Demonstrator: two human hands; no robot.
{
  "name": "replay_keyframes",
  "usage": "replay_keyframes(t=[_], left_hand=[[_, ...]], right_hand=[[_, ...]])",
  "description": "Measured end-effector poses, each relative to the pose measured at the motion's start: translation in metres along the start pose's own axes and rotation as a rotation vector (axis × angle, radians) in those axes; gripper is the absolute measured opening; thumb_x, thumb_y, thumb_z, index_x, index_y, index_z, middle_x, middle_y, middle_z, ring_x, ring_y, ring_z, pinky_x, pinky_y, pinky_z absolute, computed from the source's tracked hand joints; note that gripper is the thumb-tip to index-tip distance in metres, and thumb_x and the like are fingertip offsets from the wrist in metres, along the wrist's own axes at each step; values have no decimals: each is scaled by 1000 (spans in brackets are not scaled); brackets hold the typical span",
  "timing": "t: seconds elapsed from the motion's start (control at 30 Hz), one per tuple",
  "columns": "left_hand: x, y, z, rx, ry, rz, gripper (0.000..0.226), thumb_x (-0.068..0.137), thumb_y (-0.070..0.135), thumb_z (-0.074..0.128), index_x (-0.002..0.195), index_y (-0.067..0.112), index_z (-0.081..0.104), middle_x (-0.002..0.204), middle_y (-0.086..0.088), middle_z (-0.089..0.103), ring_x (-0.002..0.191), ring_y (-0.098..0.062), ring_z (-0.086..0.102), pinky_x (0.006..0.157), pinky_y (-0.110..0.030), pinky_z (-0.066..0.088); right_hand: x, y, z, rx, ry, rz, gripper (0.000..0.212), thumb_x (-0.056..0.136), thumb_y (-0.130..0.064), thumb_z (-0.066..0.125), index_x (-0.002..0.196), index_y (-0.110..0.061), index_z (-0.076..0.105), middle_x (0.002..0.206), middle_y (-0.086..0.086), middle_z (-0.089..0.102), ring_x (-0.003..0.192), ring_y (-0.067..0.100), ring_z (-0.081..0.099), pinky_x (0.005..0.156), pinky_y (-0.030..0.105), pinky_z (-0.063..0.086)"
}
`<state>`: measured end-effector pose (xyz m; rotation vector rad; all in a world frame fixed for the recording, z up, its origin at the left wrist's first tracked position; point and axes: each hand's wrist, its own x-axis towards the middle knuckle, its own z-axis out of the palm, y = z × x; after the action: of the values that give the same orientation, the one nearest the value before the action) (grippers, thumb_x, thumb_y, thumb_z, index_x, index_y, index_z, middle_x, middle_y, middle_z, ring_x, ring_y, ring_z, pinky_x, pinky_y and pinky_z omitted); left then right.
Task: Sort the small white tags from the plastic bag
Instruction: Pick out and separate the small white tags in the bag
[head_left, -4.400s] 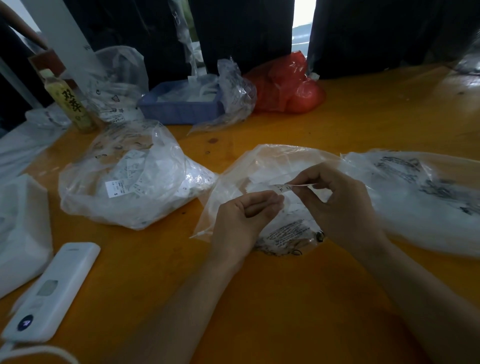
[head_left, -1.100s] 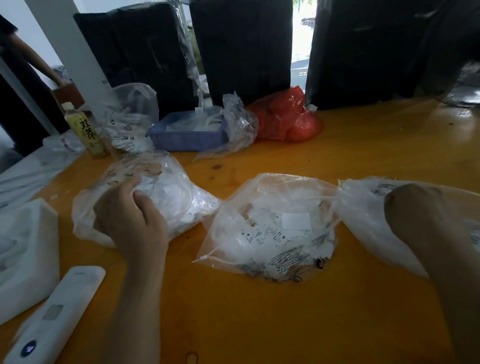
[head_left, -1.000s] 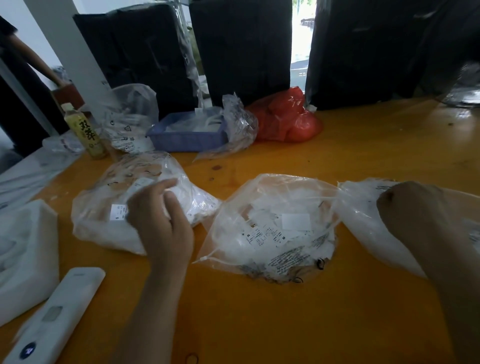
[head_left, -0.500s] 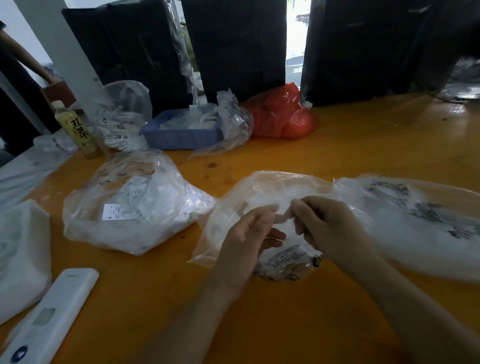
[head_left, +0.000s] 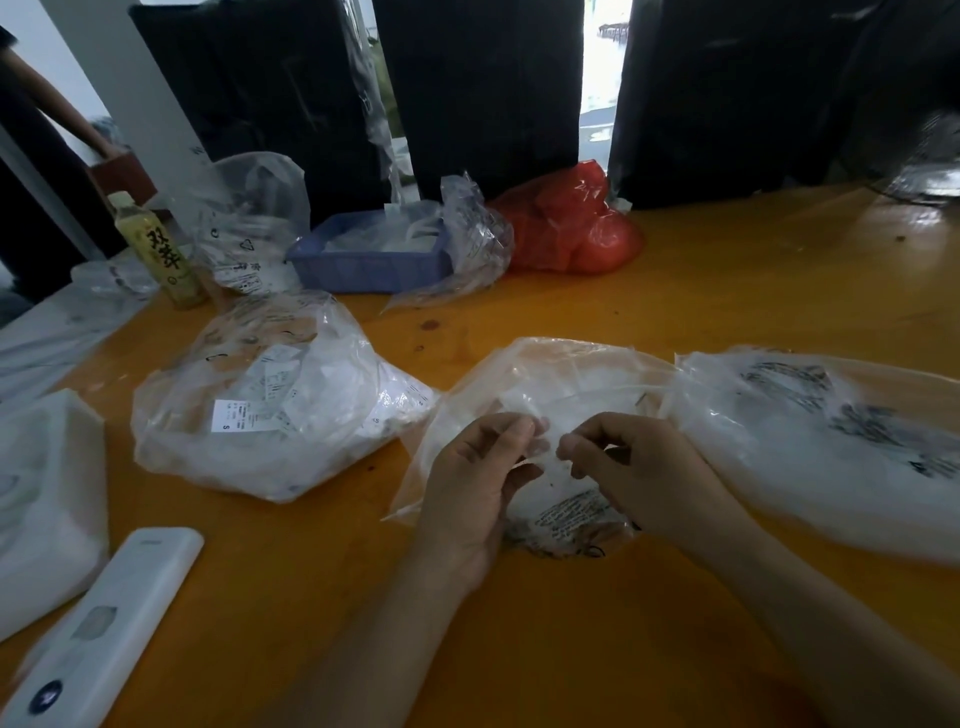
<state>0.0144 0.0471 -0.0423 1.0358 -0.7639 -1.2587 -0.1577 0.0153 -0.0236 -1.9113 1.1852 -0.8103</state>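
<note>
Fingers (head_left: 519, 431) of my left hand (head_left: 475, 483) and right hand (head_left: 639, 467) were curled, pinching a small white tag (head_left: 540, 457) between them above the middle plastic bag (head_left: 561, 384) on the surface (head_left: 675, 291). The tag looked feather-light, limp and easily creased, so I judged a fingertip pinch at its ends best.

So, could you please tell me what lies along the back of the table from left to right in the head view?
Green drink bottle → clear printed bag → blue tray → red bag.
</note>
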Motion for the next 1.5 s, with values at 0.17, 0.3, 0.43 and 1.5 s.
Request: replay_keyframes(t=[0.17,0.3,0.43,1.5], left_hand=[[2,0,-1,-138,-3,-21,10,88,19,75,92,15,67,113,-16,79,107,-26,77,82,-34,63],[1,4,-3,-82,38,-53,18,96,17,73,81,27,74,101,-7,80,92,-19,77,66,-28,61],[-3,4,0,47,14,-29,4,81,35,79,84,34,81,105,-4,81,88,-14,77,52,-21,51],[0,-8,-5,76,-112,-11,20,88,25,79,106,17,84,115,-11,80,113,-25,76,94,-23,59]], right_hand=[[6,8,-3,-379,227,-147,22,100,-41,53,102,-27,70,88,-23,63,66,-1,54,64,10,40],[14,22,-10,-692,222,-118,30,103,-31,55,126,-17,68,120,3,68,100,21,63,85,32,48],[16,30,-2,-747,86,18,44,102,-47,50,139,-23,56,132,3,57,114,23,59,92,35,52],[4,8,-14,363,191,-141,15,87,-39,67,93,-26,71,81,-5,71,78,9,68,75,19,54]])
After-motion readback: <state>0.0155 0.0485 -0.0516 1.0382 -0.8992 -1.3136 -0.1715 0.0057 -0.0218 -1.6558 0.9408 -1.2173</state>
